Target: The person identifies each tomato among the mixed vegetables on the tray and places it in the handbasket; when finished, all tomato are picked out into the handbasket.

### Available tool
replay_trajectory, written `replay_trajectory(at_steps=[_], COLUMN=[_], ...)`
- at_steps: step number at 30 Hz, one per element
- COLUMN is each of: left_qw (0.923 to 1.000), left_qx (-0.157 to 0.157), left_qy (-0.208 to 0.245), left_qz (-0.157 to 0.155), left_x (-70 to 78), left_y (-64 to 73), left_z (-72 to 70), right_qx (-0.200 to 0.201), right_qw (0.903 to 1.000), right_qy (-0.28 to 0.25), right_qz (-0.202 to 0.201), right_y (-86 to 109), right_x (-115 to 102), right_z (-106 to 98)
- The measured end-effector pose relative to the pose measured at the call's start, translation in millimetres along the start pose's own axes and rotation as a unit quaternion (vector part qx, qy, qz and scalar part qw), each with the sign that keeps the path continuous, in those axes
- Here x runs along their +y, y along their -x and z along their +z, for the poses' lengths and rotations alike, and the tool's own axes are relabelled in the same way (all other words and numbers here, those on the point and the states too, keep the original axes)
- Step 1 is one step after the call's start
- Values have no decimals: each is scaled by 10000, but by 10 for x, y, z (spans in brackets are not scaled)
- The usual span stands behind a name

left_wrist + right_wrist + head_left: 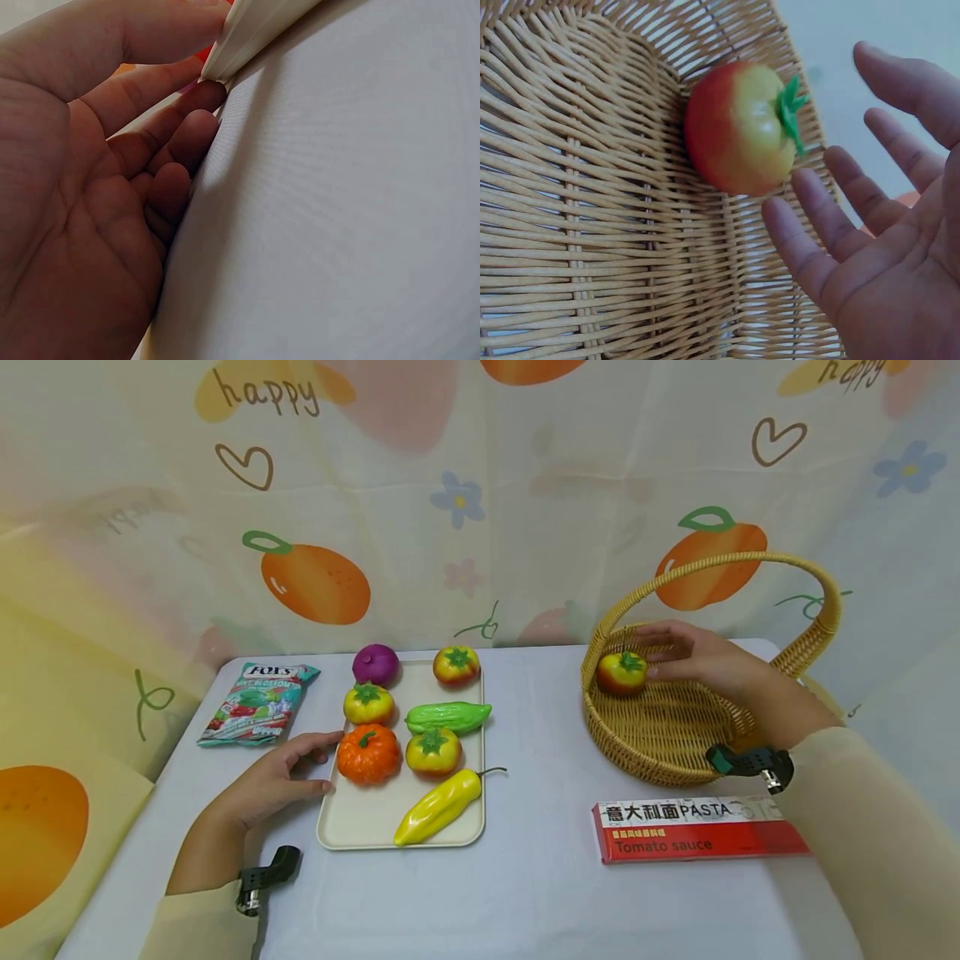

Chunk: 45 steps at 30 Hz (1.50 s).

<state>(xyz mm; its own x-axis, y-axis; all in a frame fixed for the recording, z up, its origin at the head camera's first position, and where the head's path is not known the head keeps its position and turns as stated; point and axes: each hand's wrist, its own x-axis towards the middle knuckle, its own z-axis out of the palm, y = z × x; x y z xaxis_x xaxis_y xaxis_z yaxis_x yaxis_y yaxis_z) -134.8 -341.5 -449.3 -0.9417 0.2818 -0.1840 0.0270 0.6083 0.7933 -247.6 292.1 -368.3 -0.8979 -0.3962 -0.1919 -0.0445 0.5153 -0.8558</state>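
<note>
The head view shows a red-and-yellow toy tomato [622,674] inside the wicker basket [670,731], against its left wall. The right hand [693,653] reaches in just beside it; its grip is loose, the fingers extended and spread apart. The left hand [273,782] rests at the left edge of a cream tray [348,822], its grip apart, thumb and forefinger touching the rim separately.

The tray bears three similar toy tomatoes [433,752], an orange pumpkin [369,755], a purple onion [376,665], a green gourd [447,717] and a yellow chilli pepper [440,807]. A Fox's candy bag [258,703] and a pasta box [697,831] also lie on the table [532,735].
</note>
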Motion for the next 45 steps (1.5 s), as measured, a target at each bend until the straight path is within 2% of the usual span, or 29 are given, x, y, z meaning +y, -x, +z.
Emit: replay_trajectory(at_steps=[6,13,22,31,45], left_qw=[10000,10000,9999,10000,10000], left_qx=[6,13,10,16,15], left_qy=[8,59,152,85,82], left_qz=[-62,-68,0,-44,11], left_x=[-26,-38,-44,-32,-17], left_y=[-5,0,14,12,-2], left_z=[0,4,5,8,3], right_qx=[35,103,-101,-414,-664], right_qw=[9997,9969,9964,9915,9864], right_qy=[147,506,210,-187,-356], right_qz=[-213,-590,-818,-1216,-1457], right_y=[56,176,336,398,426], right_x=[-81,-180,-224,-288,-475], right_z=[44,187,402,581,825])
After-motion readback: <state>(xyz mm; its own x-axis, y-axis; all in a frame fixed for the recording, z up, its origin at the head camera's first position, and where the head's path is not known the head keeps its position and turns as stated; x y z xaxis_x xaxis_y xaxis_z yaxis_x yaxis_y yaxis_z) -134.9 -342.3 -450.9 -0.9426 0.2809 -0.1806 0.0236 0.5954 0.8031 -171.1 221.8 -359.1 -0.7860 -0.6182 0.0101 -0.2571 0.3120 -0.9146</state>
